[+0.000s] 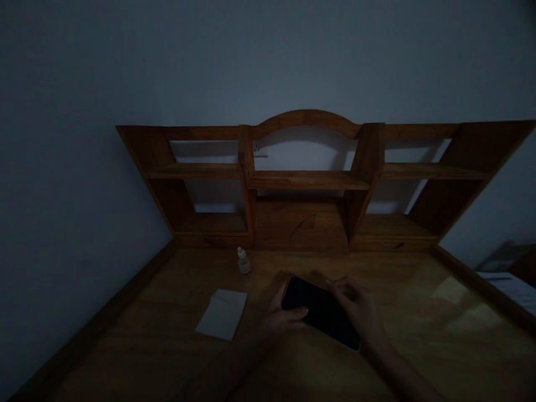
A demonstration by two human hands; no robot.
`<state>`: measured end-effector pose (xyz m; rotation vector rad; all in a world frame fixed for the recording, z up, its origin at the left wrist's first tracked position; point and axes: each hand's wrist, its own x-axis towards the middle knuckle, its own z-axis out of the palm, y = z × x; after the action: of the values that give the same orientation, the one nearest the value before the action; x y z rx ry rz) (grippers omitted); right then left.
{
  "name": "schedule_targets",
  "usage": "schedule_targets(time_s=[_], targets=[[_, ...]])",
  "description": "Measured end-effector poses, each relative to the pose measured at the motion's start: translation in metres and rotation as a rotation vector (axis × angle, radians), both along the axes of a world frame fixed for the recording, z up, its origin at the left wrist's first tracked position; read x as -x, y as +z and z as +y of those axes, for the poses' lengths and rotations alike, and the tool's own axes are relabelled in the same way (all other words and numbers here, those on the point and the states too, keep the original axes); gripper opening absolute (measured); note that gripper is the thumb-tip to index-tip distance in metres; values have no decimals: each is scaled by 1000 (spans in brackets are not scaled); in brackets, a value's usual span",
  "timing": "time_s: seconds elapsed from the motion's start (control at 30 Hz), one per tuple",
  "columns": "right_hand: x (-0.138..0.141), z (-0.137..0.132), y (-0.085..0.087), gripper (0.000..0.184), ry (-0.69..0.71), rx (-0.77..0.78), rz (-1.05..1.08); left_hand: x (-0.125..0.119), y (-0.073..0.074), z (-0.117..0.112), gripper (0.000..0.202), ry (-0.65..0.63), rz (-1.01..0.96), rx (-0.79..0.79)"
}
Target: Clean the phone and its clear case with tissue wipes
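A black smartphone (pixel 322 312) lies slantwise in my left hand (pixel 282 312) above the desk, its dark face turned up. The left thumb presses on that face, while the other fingers go out of sight under the near-left end. My right hand (pixel 355 304) is at the phone's far right edge. Its thumb and forefinger are pinched together there, and the remaining fingers curl in. Whether they grip the edge or something thin is too dark to tell. Left of the phone, a folded white cloth or paper (pixel 221 314) rests flat beside a small dropper-type bottle (pixel 243 261) standing upright.
The wooden desk (pixel 159 346) has a raised rim along its left and right sides. A wooden shelf unit (pixel 307 180) with drawers stands at the back against the wall. Papers (pixel 508 285) lie beyond the right rim. The room is dim.
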<state>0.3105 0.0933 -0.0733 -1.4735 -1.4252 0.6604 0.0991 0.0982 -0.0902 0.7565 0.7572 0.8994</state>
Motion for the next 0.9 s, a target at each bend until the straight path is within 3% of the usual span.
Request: schedule_targets(time_s=[0.2,0.33,0.43,0.53,0.63,0.77,0.9], targets=[[2,-13,11,27,-27,-229,-75,5,12,6,92,56,-41,38],[-5,-11,20,30,-110,-279,-38,10,11,12,84,54,-46,29],[-8,-4,24,35,-70,-104,82,12,8,16,74,45,-24,12],[-6,2,20,50,159,261,290,14,7,19,75,60,6,8],[-2,4,10,57,409,475,392,15,4,21,80,49,61,-18],[1,1,3,50,521,488,516,17,4,21,79,7,118,-69],[3,-2,2,50,518,466,553,17,6,21,76,15,169,-65]])
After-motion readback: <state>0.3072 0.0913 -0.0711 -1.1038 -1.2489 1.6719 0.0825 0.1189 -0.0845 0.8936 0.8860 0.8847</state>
